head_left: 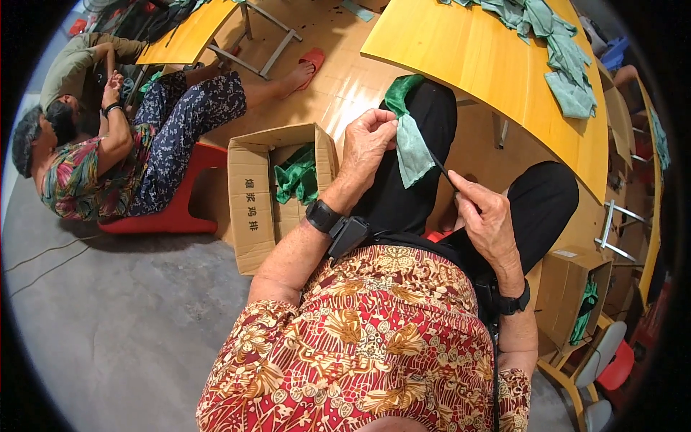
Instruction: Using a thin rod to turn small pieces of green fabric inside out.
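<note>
- The left hand (366, 147) of the person is closed in a pinch: the thumb and the index finger grip the small two-tone green strip of cloth (414, 155) at its left edge.
- This strip is in front of the fingertips, to their right side, above the knee in black trousers (389, 191). Its darker, shiny part is above the pinch, and its pale green part hangs below it, ending in a slanted edge.
- The right hand (488, 219) is lower and to the right, apart from the left hand. Its thumb and index finger are closed on a thin black stick-like thing (441, 165), which points up toward the right edge of the strip. Because it is dark against the dark trousers, I cannot tell if its end touches the cloth.
- The fingers of the right hand do not touch the strip.
- Beyond the knees there is a yellow wooden table (446, 43), with a heap of pale green cloth pieces (572, 86) on it.
- Beside the left forearm stands an open brown cardboard box (248, 205), containing crumpled bright green fabric (296, 176).
- Farther to the left, a co-worker in a colourful patterned shirt (79, 180) sits on a red plastic seat (191, 194).
</note>
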